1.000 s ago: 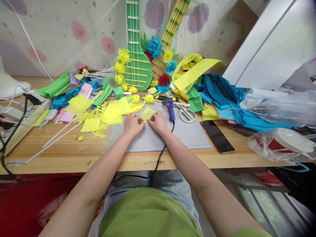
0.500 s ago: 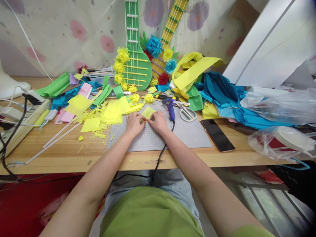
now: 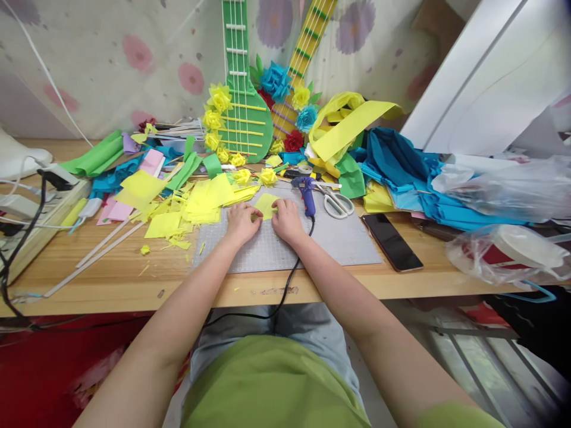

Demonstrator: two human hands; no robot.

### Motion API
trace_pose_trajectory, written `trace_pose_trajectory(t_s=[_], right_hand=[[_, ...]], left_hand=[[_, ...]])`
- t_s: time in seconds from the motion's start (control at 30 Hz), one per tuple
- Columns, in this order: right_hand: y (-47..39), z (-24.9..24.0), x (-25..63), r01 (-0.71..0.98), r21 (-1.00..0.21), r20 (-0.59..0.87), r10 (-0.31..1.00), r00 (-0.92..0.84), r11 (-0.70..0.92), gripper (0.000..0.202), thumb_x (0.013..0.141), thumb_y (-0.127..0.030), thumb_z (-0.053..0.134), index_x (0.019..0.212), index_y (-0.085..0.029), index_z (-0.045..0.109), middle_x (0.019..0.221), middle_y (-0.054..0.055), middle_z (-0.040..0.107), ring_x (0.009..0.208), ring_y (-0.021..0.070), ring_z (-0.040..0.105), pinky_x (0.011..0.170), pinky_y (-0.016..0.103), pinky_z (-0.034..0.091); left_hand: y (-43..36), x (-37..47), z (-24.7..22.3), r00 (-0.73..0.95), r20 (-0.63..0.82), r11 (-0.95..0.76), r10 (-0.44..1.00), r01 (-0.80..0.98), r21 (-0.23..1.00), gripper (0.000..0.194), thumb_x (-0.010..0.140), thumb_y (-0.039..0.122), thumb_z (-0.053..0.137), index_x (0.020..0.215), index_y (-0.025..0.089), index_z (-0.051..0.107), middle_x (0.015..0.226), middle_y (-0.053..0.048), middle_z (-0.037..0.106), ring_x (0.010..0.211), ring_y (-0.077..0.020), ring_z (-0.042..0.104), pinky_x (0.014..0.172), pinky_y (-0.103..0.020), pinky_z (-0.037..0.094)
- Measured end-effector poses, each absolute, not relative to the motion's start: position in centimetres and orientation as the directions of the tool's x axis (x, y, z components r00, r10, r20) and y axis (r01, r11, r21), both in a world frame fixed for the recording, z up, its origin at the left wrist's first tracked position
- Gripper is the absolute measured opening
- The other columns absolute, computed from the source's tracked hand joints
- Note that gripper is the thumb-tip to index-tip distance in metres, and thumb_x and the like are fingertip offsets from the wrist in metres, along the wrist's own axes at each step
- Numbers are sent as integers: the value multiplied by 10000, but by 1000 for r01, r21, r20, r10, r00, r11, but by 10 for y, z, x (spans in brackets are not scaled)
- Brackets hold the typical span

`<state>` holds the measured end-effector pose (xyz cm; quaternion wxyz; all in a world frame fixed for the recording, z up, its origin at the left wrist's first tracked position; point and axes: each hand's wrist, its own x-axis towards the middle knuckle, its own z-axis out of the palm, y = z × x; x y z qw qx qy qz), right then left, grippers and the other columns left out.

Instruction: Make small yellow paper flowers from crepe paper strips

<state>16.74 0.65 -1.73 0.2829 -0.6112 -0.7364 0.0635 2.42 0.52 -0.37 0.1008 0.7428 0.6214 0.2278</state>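
A small yellow crepe paper square (image 3: 266, 205) is between my two hands, over the grey cutting mat (image 3: 343, 246). My left hand (image 3: 243, 224) is closed at the paper's lower left edge, its fingers curled and thumb beside them. At the right edge, my right hand (image 3: 287, 221) pinches the paper, with the fingertips partly hidden. A purple hot glue gun (image 3: 307, 195) lies just right of my right hand, its black cord running under that forearm. White-handled scissors (image 3: 339, 205) rest beside it. Left of my left hand is a pile of yellow paper squares (image 3: 207, 201).
Behind stand a green paper-covered instrument model (image 3: 245, 122) and a yellow one (image 3: 307, 44), both with paper flowers. A phone (image 3: 391, 242) lies right of the mat. Blue crepe paper (image 3: 397, 154) is heaped at right. White sticks (image 3: 96, 258) and a power strip (image 3: 53, 220) are left.
The fingertips of my two hands, close together before, have moved slightly apart, and more of the yellow square shows between them. The view has shifted a little.
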Motion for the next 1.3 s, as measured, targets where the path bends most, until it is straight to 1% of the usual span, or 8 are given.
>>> trace_pose_trajectory(t_s=[0.17,0.37,0.53,0.7,0.83,0.93,1.1,1.3], right_hand=[[7,-19,168,853,-463,336,938,-83,241,234,751,-88,405,942,-181,501,1010,104,514,959,231,434,834,363,382],[6,-16,165,864,-439,320,942,-104,245,200,768,-197,475,966,-176,500,1023,108,506,978,233,428,833,364,379],[7,-18,167,864,-440,313,944,-107,244,207,772,-157,456,975,-175,495,1030,100,506,981,220,429,841,362,377],[7,-18,168,848,-468,326,940,-98,250,207,771,-136,446,960,-171,523,1011,99,517,982,223,432,854,362,381],[8,-18,170,812,-510,349,931,-107,284,223,746,-98,436,911,-178,563,962,85,531,963,215,447,858,359,385],[8,-17,173,766,-537,387,910,-147,352,212,724,-88,448,818,-194,605,913,64,536,939,204,454,840,345,393],[7,-17,178,714,-542,407,882,-238,443,215,722,-96,465,714,-202,652,863,46,547,900,183,470,846,336,391],[7,-16,181,725,-529,391,885,-253,441,175,711,-117,504,756,-200,651,875,48,535,933,189,483,878,349,395]], left_hand=[[4,27,-5,94,250,-196,964,885,423,170,740,348,569,798,234,681,949,-61,593,978,-270,480,871,-423,347],[4,30,-5,75,242,-176,967,887,427,206,713,403,601,796,234,687,967,-68,581,998,-277,469,887,-430,352],[5,26,-2,71,182,-152,981,865,478,154,712,240,579,802,251,703,1005,-66,579,1025,-283,471,904,-452,358],[9,13,-6,135,242,-251,961,795,553,363,646,30,490,860,242,693,1001,-43,604,1008,-243,499,921,-429,383],[14,0,-9,241,320,-385,916,750,538,475,604,-23,432,929,224,674,1054,-26,614,1038,-201,508,950,-374,393],[16,-7,-10,320,334,-450,887,762,466,454,626,15,441,961,217,673,1119,-28,603,1070,-201,501,980,-370,374],[15,-11,-12,374,339,-490,863,786,377,344,700,170,514,1006,211,666,1149,-54,584,1089,-231,490,981,-396,369],[10,-10,-11,340,372,-483,864,770,418,213,766,328,544,876,233,701,1000,-35,637,990,-217,531,918,-401,407]])
